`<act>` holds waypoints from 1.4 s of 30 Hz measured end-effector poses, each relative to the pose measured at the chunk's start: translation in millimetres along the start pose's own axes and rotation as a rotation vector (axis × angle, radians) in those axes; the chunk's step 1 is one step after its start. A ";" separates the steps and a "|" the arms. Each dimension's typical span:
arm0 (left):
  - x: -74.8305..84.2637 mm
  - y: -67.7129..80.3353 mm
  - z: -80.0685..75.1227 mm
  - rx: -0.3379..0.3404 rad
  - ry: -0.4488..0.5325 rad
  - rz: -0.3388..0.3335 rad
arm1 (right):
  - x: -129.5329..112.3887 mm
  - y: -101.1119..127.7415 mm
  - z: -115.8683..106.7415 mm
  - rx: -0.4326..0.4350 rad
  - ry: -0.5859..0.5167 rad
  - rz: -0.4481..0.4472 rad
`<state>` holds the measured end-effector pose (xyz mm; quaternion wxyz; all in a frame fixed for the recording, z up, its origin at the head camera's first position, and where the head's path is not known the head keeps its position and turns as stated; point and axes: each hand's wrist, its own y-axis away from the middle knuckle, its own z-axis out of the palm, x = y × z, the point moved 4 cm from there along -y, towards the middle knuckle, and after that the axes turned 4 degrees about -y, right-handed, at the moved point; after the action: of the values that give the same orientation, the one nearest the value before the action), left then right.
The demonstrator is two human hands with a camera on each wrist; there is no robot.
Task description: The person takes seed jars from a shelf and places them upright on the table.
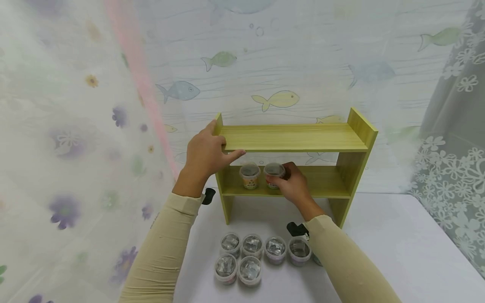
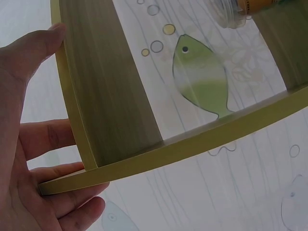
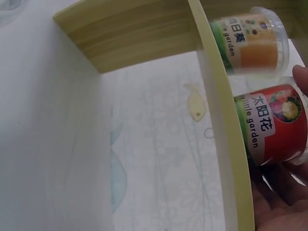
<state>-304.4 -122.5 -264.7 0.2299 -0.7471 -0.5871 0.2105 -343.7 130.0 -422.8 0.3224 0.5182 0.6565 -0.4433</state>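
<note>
Right hand [image 1: 293, 185] grips red-labelled tub [image 1: 273, 174], half hiding it; left hand [image 1: 204, 153] clasps the shelf [image 1: 295, 136] corner

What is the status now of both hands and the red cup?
Left hand grips shelf top corner. Right hand holds red cup on lower board, beside orange cup. Nothing blocking.

The shelf [image 1: 295, 139] looks like yellow-green wood-grain board, smooth and matt, with plain pale edge banding. The cup with the red label [image 3: 276, 125] and the cup with the orange label [image 3: 250, 43] are clear glossy plastic with printed paper-like labels. The near cups [image 1: 250, 254] carry shiny, crinkled foil-like tops. The table [image 1: 398, 244] wears a matt white cloth. The sleeves [image 1: 163, 252] are smooth beige fabric.
</note>
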 end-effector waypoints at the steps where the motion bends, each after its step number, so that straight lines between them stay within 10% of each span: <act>1: 0.0 0.0 0.4 -0.004 -0.001 -0.003 | -0.3 0.4 -0.3 -0.001 0.006 0.000; 42: -1.2 -1.5 2.1 0.002 0.012 0.005 | -9.5 27.7 -13.0 -0.034 0.037 -0.048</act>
<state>-307.1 -123.2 -265.4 0.2337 -0.7496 -0.5836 0.2070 -314.1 140.1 -416.0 0.3082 0.5049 0.6820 -0.4301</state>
